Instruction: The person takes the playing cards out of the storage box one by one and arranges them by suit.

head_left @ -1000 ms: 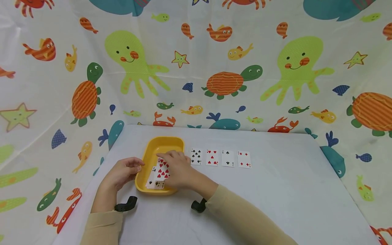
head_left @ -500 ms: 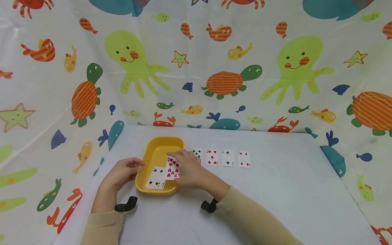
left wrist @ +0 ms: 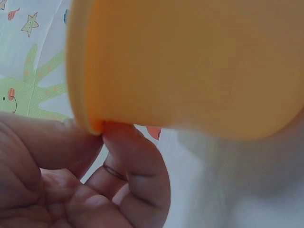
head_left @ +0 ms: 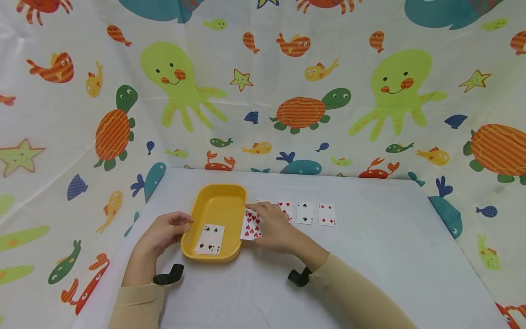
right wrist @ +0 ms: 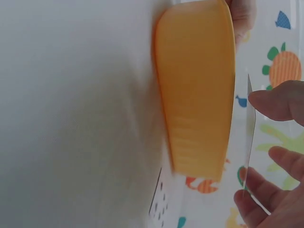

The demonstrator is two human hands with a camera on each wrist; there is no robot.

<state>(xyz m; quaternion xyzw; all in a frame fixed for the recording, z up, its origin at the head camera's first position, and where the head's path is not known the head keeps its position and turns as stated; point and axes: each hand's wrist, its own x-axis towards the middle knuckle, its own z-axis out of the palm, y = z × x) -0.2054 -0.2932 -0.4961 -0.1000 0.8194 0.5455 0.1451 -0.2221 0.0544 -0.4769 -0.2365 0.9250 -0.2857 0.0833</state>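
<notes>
My left hand (head_left: pixel 166 230) pinches the left rim of a yellow plastic tray (head_left: pixel 218 203) between thumb and finger, as the left wrist view shows close up. Inside the tray, near its front, lies a small pile of playing cards with a black spade card (head_left: pixel 211 237) on top. My right hand (head_left: pixel 279 230) holds a playing card with many red hearts (head_left: pixel 249 226) by its edges, just over the tray's right rim. In the right wrist view this card (right wrist: pixel 250 128) appears edge-on between thumb and fingertips, above the level of the tray's rim.
Behind and right of my right hand, playing cards lie face up in a row: a partly covered heart card (head_left: pixel 286 209), a two of clubs (head_left: pixel 305 213) and a diamond card (head_left: pixel 327 214). A spotted card (right wrist: pixel 160 197) shows low in the right wrist view. A sea-animal curtain hangs behind the table.
My right hand has lifted the heart card off the pile and carried it right, out past the tray's rim, uncovering the spade card. My left hand has stayed at the tray.
</notes>
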